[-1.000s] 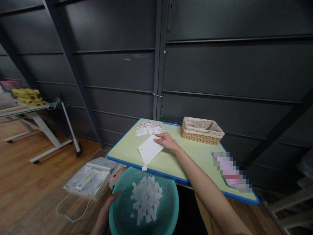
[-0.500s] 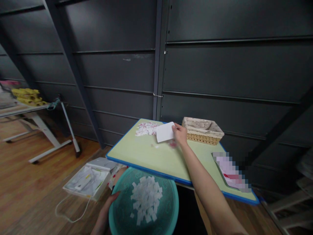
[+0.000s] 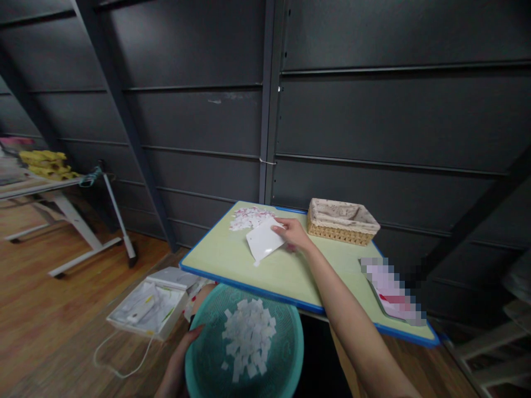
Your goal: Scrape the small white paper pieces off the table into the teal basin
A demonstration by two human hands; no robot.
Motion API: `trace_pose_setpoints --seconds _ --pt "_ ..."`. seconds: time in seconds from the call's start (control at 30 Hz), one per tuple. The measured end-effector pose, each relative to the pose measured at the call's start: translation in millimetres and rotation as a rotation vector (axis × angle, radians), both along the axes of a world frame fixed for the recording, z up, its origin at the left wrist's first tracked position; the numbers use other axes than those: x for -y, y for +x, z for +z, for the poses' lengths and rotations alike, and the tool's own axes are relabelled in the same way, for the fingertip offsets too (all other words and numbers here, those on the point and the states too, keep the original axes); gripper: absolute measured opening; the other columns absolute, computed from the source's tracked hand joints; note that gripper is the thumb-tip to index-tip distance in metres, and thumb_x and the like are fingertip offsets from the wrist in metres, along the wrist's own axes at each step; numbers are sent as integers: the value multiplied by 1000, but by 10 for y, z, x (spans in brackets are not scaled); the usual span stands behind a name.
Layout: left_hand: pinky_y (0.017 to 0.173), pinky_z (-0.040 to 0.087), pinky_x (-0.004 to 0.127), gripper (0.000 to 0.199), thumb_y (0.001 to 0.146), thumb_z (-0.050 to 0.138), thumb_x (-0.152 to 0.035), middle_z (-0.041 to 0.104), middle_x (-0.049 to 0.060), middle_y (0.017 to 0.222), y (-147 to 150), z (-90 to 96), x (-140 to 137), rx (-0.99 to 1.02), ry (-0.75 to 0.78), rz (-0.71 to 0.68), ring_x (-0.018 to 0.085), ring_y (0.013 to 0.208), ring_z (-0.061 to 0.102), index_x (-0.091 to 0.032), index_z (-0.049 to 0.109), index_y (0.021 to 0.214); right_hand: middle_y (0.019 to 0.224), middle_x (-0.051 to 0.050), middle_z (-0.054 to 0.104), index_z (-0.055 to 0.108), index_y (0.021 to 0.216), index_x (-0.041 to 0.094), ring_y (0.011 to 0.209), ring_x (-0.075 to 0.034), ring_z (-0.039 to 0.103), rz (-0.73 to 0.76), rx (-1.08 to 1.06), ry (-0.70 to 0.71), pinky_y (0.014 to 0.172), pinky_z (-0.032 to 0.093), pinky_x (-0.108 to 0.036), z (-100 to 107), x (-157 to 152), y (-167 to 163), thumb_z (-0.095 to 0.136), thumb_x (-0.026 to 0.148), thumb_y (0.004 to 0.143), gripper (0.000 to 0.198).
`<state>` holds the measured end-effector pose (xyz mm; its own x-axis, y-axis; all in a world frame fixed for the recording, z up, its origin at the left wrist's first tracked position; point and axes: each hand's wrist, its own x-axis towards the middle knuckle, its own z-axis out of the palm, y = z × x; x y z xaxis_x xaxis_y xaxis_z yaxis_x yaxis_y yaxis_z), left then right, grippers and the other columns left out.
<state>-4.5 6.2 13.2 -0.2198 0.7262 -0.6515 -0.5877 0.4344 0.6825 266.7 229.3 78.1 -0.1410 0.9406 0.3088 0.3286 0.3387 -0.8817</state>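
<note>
- Head view, right side of the work: the right hand (image 3: pixel 290 232) is closed in a pinch, thumb on top, on the upper right corner of a white card (image 3: pixel 266 239)
- The card is tilted over the table (image 3: pixel 215 254), its lower edge toward the person, with a shiny spot on its face
- A small white scrap (image 3: pixel 256 263) shows at the card's lowest corner; whether it touches the card I cannot tell
- Just behind the card, near the table's far left corner, lies a spread pile of white and pinkish paper bits (image 3: pixel 249 218)
- A few blurred pinkish bits (image 3: pixel 291 248) lie beside the right hand, partly hidden by it
- The left hand (image 3: pixel 182 351) is curled at the left rim of a teal basin (image 3: pixel 295 354), thumb over the edge; its other fingers are hidden, so how far they close I cannot tell
- Inside the basin, just below the table's near edge, sits a heap of white pieces (image 3: pixel 249 337)
- A woven basket (image 3: pixel 341 231) with a patterned cloth lining stands at the far edge of the table, right of the card
- A flat, pixelated object (image 3: pixel 392 293) lies toward the table's right end
- An open white box (image 3: pixel 151 309) rests low on the left, beside a pale cable (image 3: pixel 120 373) on the floor
</note>
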Motion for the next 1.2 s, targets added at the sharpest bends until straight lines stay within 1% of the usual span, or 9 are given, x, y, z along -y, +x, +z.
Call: trace_pose_setpoints --seconds 0.13,0.3,0.37,0.47,0.6,0.73,0.87,1.0,1.2 --pt "80 58 43 17 73 67 -16 76 7 61 7 -33 1 11 7 -8 31 82 75 -12 68 90 89 -10 73 72 106 8 65 -16 60 248 -45 -169 55 44 -24 -9 97 -117 78 41 64 54" --pt "83 57 40 24 72 68 -15 79 8 69 -10 -75 9 5 38 -11 30 85 74 -10 68 95 80 -6 71 72 95 11 64 -15 60 500 -126 -312 58 45 -24 7 173 -184 82 46 58 52" --pt "82 57 40 25 71 69 -15 78 7 67 -17 -70 4 12 43 -2 30 86 74 -9 68 95 74 -5 69 72 88 10 61 -14 57 410 -170 -267 55 42 -23 5 139 -166 80 50 58 50" --pt "80 58 40 27 70 68 -14 76 7 61 -16 -53 -3 23 19 15 32 84 74 -8 68 97 72 -5 68 70 85 10 61 -15 55 80 -234 -81 54 38 -24 -12 27 -90 72 54 65 48" --pt "78 59 44 37 71 67 -13 77 7 61 5 -22 3 39 -15 6 32 81 75 -7 67 108 76 -7 70 72 84 12 67 -18 56 -276 -41 131 59 39 -26 -42 -94 25 60 50 73 41" --pt "80 59 42 30 73 65 -12 78 10 67 33 15 11 25 -13 9 31 82 75 -7 69 102 78 -7 72 74 88 13 68 -19 58 -305 128 142 61 39 -27 -58 -86 37 56 44 77 38" --pt "76 59 43 18 72 66 -13 75 7 57 35 20 3 15 17 16 32 78 75 -9 70 89 78 -7 73 74 90 14 69 -20 60 -319 269 150 61 39 -26 -15 -24 7 56 40 80 33" --pt "74 60 45 32 71 67 -16 77 8 61 -1 2 -9 56 -44 -17 32 71 75 -8 68 103 83 -7 74 74 92 15 71 -19 61 -302 405 175 61 37 -26 108 29 38 54 35 84 29" --pt "78 59 48 55 69 70 -22 80 13 81 -43 -34 10 173 -101 -33 36 82 75 -7 62 122 86 -9 74 74 89 17 74 -20 62 -330 718 194 62 34 -26 330 139 172 52 34 88 28"
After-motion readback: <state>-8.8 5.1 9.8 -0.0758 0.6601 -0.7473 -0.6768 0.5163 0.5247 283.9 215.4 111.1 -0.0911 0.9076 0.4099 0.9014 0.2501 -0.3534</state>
